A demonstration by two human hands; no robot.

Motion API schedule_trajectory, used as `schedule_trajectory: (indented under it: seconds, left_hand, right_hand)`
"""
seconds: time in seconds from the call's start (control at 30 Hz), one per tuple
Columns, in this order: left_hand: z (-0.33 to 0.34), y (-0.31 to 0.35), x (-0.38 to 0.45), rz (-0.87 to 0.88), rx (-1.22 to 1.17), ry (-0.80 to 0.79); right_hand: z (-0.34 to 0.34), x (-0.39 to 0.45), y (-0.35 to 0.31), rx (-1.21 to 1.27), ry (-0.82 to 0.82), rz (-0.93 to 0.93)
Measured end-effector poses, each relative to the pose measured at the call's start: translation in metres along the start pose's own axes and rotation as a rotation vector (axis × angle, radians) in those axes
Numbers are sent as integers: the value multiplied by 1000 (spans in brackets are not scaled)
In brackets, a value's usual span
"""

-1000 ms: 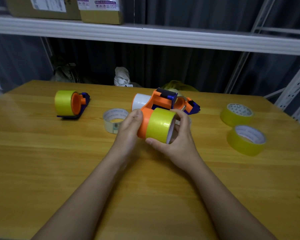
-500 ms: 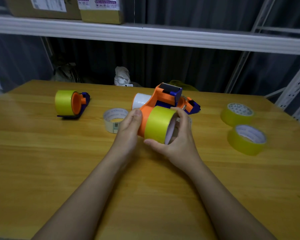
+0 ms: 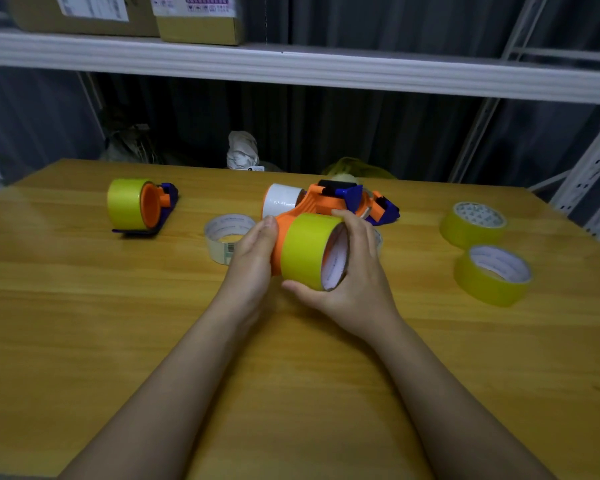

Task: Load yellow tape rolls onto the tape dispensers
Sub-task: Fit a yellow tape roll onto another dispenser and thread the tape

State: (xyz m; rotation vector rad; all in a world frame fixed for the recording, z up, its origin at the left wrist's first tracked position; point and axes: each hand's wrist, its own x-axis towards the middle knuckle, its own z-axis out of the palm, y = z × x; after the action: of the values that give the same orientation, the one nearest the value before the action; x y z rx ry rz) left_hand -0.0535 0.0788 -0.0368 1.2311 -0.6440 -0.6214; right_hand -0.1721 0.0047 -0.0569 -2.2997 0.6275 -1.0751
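- Just beyond the left hand [image 3: 253,258] a pale tape roll [image 3: 227,237] lies flat on the wooden desk [image 3: 84,323], touching or nearly touching the fingers.
- Directly behind both hands sit a white roll [image 3: 281,199] and a second orange-and-blue dispenser [image 3: 378,209], crowded close against the one being held; how they touch cannot be told.
- Well away to the left of the left hand, a loaded dispenser [image 3: 142,206] rests on the desk, its yellow roll on an orange hub, axis running left to right.
- Well to the right of the right hand [image 3: 354,268], two spare yellow rolls lie flat, holes up: the far spare roll [image 3: 473,225] and the near spare roll [image 3: 492,273], just beside each other.
- A white shelf [image 3: 326,71] with cardboard boxes [image 3: 136,12] runs across above and beyond the desk.
- Between the hands, slightly above the desk, is the yellow tape roll [image 3: 303,251], seated against the orange hub of the held dispenser [image 3: 326,202]. Its axis runs roughly left to right, tilted, with the open white core facing right toward the right palm.
- The dispenser's body extends away from the person, its blue end farthest off.
- The left hand presses against the orange hub side, fingers together and fairly straight.
- The right hand grips the roll, thumb under its near edge, fingers curled over the top.
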Motion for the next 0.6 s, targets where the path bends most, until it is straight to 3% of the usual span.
schedule_trajectory:
  seconds: [0.13, 0.27, 0.47, 0.6]
  left_hand:
    - [-1, -2, -2, 86, 133, -37]
    - [0, -1, -4, 85, 94, -61]
    - [1, 1, -4, 93, 7, 16]
    - [-5, 4, -3, 197, -5, 26]
  right_hand:
    - [4, -1, 0, 67, 12, 101]
    - [8, -1, -1, 144, 30, 161]
    - [5, 2, 1, 250, -130, 184]
    - [-3, 4, 5, 81, 94, -16]
